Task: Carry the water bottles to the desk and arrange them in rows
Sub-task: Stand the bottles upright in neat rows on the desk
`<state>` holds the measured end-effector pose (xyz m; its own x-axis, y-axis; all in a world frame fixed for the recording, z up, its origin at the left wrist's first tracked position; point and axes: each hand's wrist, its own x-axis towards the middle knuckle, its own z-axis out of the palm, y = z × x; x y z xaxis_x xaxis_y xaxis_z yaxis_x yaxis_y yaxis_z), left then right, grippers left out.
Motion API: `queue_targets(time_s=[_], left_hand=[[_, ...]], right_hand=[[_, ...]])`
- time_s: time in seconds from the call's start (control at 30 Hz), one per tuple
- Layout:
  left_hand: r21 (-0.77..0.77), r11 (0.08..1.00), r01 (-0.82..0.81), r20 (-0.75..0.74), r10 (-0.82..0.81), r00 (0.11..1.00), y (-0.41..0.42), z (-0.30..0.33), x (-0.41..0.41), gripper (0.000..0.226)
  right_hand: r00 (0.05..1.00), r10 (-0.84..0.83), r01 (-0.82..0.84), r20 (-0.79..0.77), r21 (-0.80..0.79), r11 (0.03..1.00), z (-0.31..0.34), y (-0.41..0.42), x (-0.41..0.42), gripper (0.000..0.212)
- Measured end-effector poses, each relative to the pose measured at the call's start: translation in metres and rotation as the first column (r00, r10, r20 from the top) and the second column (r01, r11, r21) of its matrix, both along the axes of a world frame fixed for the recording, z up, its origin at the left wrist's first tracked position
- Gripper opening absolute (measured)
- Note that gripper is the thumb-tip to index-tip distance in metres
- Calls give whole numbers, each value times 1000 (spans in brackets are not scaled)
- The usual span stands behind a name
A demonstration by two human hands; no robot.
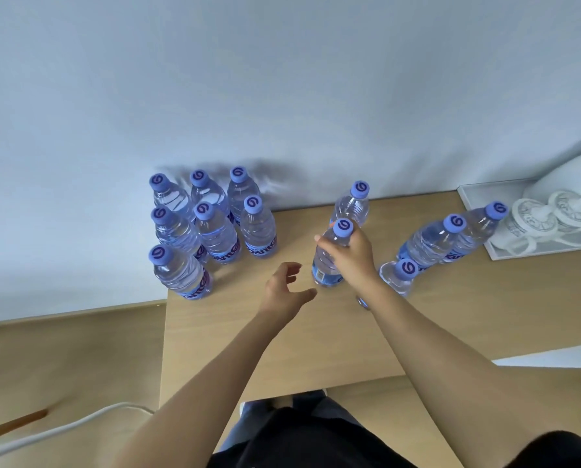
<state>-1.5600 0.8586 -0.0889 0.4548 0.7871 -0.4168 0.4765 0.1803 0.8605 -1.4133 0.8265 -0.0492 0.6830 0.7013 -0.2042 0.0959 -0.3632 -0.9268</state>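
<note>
R hand (351, 256) grips bottle (329, 261) upright on desk (316, 339) | L hand (284, 288) loose, empty

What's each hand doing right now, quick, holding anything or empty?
Left hand: open, fingers loosely curled, holding nothing, above the desk.
Right hand: gripping an upright water bottle near its neck.

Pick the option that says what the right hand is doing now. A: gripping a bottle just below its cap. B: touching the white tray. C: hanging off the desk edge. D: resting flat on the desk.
A: the right hand wraps its fingers round the upper part of a standing water bottle, just under its blue cap, at mid-desk.
</note>
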Motion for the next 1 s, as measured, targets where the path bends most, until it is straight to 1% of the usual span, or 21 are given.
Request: queue_targets(time_s=[0.07, 0.17, 0.3, 0.4, 0.47, 0.67, 0.7, 0.77, 0.83, 0.97, 1.0], left_hand=[[5, 999, 36, 14, -36, 999, 3, 6, -3, 62], [21, 995, 94, 68, -95, 993, 10, 19, -9, 67], [0, 994, 112, 164, -111, 980, 19, 43, -19, 65], [-6, 993, 117, 232, -112, 966, 26, 63, -24, 58], [16, 994, 105, 255, -105, 961, 29, 74, -26, 59], [50, 998, 45, 340, -59, 939, 29, 98, -29, 62], [62, 998, 23, 351, -44, 935, 29, 101, -30, 60], [80, 997, -8, 371, -22, 928, 29, 109, -31, 56], [96, 995, -24, 384, -15, 923, 29, 118, -31, 54], [139, 989, -60, 422, -5, 906, 31, 138, -30, 51], [143, 987, -67, 434, -2, 901, 31, 143, -30, 51]], right_hand=[[998, 28, -28, -62, 4, 1000, 8, 4, -4, 16], [985, 119, -116, -122, 30, 993, 27, 12, -13, 13], [958, 262, -261, -116, 19, 965, 54, 22, -18, 14], [945, 304, -301, -120, 39, 953, 76, 32, -21, 16], [940, 324, -319, -105, 61, 946, 90, 39, -23, 17], [936, 330, -313, -121, 139, 939, 126, 56, -31, 44], [937, 331, -313, -116, 147, 938, 130, 57, -33, 43], [940, 323, -301, -111, 175, 937, 139, 58, -36, 35], [945, 307, -276, -110, 236, 932, 148, 58, -40, 28], [975, 195, -151, -112, 313, 938, 161, 57, -51, 32], [975, 188, -141, -115, 329, 934, 165, 57, -53, 32]])
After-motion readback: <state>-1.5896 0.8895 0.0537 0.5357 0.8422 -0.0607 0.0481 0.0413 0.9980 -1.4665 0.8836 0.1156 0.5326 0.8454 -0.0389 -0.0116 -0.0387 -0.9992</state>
